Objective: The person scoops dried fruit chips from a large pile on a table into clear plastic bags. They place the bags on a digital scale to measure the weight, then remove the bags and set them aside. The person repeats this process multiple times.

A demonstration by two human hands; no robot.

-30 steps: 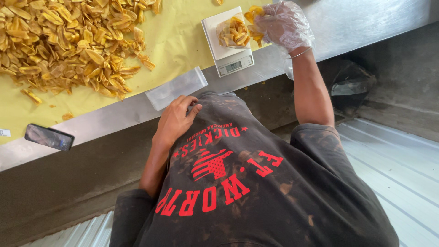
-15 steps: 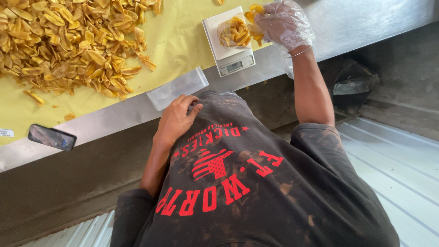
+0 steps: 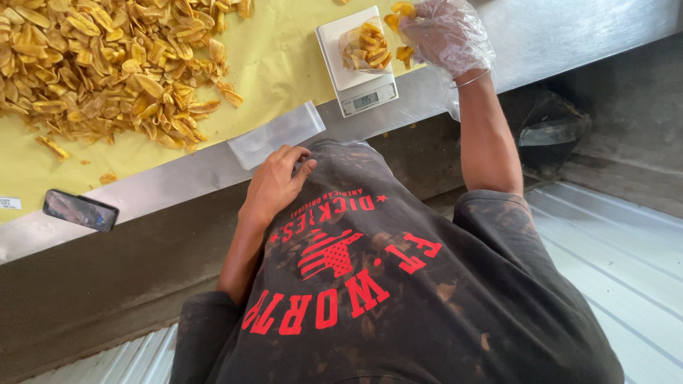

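Head view looks straight down over a dark printed shirt (image 3: 398, 299) to a steel tabletop (image 3: 569, 35) partly covered by yellow paper (image 3: 277, 64). Right hand (image 3: 445, 35), inside a loose clear plastic glove, is up at the far edge beside a small white scale (image 3: 356, 60); its fingers are curled together around a few yellow chips (image 3: 398, 14), some poking out past the glove. On the scale's platform sits a clear bag (image 3: 364, 48) already holding chips, just left of that hand and close to it; whether glove and bag touch cannot be told. The scale's display faces the near edge of the tabletop.

Left hand (image 3: 274, 186) is bare and lies flat on the shirt at the chest, fingers loosely spread and holding nothing, its fingertips near the tabletop's front edge. Just beyond it an empty clear bag (image 3: 277, 134) lies flat across the border of paper and steel. A big heap of chips (image 3: 107, 64) fills the paper to the left, well apart from the scale. A dark phone (image 3: 80, 210) lies on bare steel at the near left edge.
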